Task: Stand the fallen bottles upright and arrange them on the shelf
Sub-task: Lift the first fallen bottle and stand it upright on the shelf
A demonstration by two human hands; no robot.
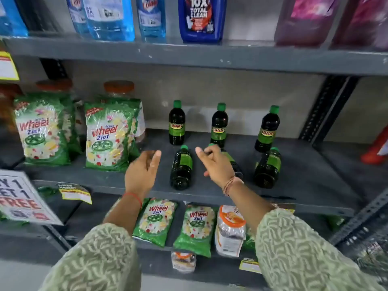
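Three dark bottles with green caps and "SUNNY" labels stand upright at the back of the grey shelf [304, 164]: left one [176, 122], middle one [218, 126], right one [267, 130]. Three more lie fallen in front, caps pointing to the back: left fallen bottle [181, 168], middle fallen bottle [235, 164] partly hidden behind my right hand, right fallen bottle [267, 169]. My left hand [141, 171] hovers left of the left fallen bottle, fingers loosely curled, holding nothing. My right hand [214, 162] hangs over the middle fallen bottle, fingers apart, empty.
Green "Wheel" detergent packs [109, 137] stand on the same shelf to the left, with jars behind. Blue cleaner bottles [109, 17] fill the shelf above. More Wheel packs [155, 221] and a jar [230, 229] sit on the shelf below. A metal upright [327, 108] bounds the right side.
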